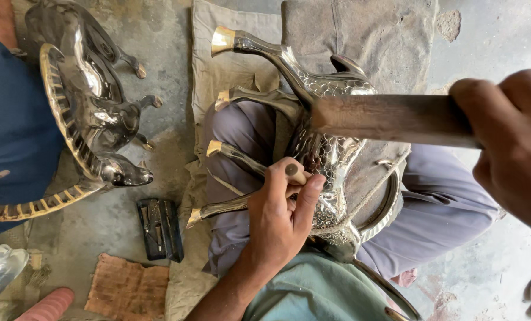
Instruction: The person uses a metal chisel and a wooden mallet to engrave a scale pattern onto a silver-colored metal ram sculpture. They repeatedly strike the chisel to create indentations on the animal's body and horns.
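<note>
A shiny metal animal figure [328,154] with gold-tipped legs and a scaled body lies across my lap, legs pointing left. My left hand [280,217] pinches a small punch-like metal tool [293,172] upright against the figure's body. My right hand [509,139] grips the wooden handle of a hammer [390,119], raised close to the camera above the figure. The hammer's head is out of view.
Another polished metal animal figure [90,113] with long ribbed horns stands at the left beside a person in blue [10,131]. A small black tool case [158,229] and a brown rag [126,288] lie on the concrete floor. Cloth [360,35] covers the ground under my legs.
</note>
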`<state>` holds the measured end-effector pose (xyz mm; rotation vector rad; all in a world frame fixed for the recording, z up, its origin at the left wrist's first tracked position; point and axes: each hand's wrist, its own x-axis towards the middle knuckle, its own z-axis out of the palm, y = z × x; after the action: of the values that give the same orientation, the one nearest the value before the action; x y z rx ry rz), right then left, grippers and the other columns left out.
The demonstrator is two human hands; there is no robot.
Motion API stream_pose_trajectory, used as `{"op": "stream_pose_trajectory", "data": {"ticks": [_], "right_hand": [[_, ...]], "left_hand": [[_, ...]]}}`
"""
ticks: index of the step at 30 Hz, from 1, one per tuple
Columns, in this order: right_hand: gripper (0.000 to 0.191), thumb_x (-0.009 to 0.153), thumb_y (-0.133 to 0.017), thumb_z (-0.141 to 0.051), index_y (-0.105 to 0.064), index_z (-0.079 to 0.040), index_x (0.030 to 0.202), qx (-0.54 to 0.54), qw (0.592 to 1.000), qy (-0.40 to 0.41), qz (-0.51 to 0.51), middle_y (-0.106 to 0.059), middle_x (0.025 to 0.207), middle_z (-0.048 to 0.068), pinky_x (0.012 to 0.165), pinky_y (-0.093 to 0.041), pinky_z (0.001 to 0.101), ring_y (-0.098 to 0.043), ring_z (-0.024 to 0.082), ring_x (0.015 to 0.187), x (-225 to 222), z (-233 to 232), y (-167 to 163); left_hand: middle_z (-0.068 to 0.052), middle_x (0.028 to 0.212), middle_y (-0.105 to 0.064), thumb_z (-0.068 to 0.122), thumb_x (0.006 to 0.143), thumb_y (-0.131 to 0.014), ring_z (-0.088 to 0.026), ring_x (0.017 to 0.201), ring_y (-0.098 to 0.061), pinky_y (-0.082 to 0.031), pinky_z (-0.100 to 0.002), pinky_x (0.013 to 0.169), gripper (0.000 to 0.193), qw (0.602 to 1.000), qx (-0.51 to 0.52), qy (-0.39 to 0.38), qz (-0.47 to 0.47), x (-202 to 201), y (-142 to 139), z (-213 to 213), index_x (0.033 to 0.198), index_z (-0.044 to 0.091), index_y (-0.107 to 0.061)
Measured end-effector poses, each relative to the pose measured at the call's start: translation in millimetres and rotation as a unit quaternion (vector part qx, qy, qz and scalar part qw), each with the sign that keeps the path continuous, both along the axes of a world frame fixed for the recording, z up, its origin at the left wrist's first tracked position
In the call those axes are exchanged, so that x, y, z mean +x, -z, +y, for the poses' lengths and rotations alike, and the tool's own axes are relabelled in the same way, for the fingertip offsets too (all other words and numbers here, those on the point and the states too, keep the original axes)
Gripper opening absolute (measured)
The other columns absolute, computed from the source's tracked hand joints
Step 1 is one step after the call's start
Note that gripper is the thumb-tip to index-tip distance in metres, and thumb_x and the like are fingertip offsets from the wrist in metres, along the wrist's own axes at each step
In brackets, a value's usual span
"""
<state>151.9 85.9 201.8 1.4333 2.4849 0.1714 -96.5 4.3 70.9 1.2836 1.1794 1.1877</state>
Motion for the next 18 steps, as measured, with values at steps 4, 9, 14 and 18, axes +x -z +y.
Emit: {"op": "stream_pose_trajectory", "data": {"ticks": [4, 9, 14, 18], "right_hand": [[0.030, 0.084, -0.078, -0.005, -0.075, -0.008, 0.114, -0.011, 0.997, 0.010, -0.074, -0.070, 0.077, 0.008, 0.064, -0.058, 0.0337, -0.065, 0.016, 0.064, -7, 17, 4], [0.043, 0.074, -0.071, 0.004, -0.070, -0.001, 0.117, -0.049, 0.995, 0.015, 0.085, -0.071, 0.092, 0.016, 0.072, -0.059, 0.0392, -0.070, 0.025, 0.082, -15, 36, -8], [0.049, 0.075, -0.073, -0.001, -0.071, -0.009, 0.123, -0.082, 0.996, -0.004, -0.017, -0.073, 0.096, 0.014, 0.077, -0.059, 0.0418, -0.072, 0.026, 0.083, -22, 38, -21], [0.048, 0.076, -0.073, 0.001, -0.071, -0.008, 0.123, -0.090, 0.996, -0.001, -0.013, -0.073, 0.096, 0.013, 0.076, -0.060, 0.0407, -0.073, 0.025, 0.084, -30, 38, -20]], "left_hand": [[-0.005, 0.091, -0.064, 0.018, 0.110, -0.062, -0.010, 0.077, -0.066, -0.056, -0.026, 0.059, 0.024, 1.000, -0.005, 0.020, 0.007, 1, 4, 4, 0.118, -0.002, -0.051], [-0.007, 0.091, -0.065, 0.019, 0.110, -0.060, -0.014, 0.077, -0.070, -0.056, -0.029, 0.061, 0.024, 0.999, 0.017, 0.010, 0.042, 1, 5, 4, 0.120, -0.001, -0.052], [-0.011, 0.098, -0.069, 0.018, 0.109, -0.062, -0.018, 0.081, -0.074, -0.059, -0.030, 0.062, 0.017, 0.995, 0.055, 0.004, 0.078, 2, 15, -1, 0.114, 0.003, -0.057], [-0.011, 0.091, -0.070, 0.018, 0.108, -0.063, -0.018, 0.075, -0.074, -0.058, -0.031, 0.061, 0.022, 0.998, 0.016, 0.019, 0.057, 1, 21, -3, 0.117, -0.001, -0.059]]}}
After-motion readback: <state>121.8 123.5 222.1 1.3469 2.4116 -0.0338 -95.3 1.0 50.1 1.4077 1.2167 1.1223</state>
